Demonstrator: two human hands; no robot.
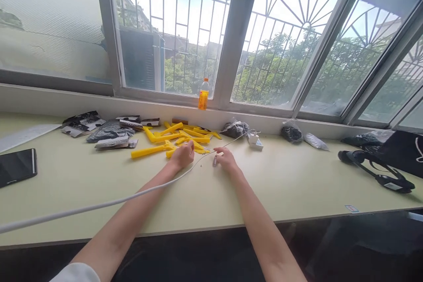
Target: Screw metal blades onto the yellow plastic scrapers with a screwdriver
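Observation:
My left hand point(183, 155) is closed at the near edge of a pile of yellow plastic handled tools point(148, 151). Whatever its curled fingers hold, if anything, is hidden. To the right, my right hand point(226, 159) is closed, with a small silver-grey piece point(215, 161) at its fingertips, low over the table. That piece is too small to name. A tiny metallic bit point(201, 165) lies on the table between the hands. Across the view runs a white cable point(132, 196), passing in front of my left wrist and close to my right fingers.
Black-and-white packets point(82, 124) and a dark plastic bag point(110, 131) lie left of the pile. A phone point(18, 167) rests far left. Small white boxes point(255, 142) and bagged parts point(291, 133) line the back. A black headset point(380, 172) sits right. An orange drink bottle point(203, 95) stands on the sill.

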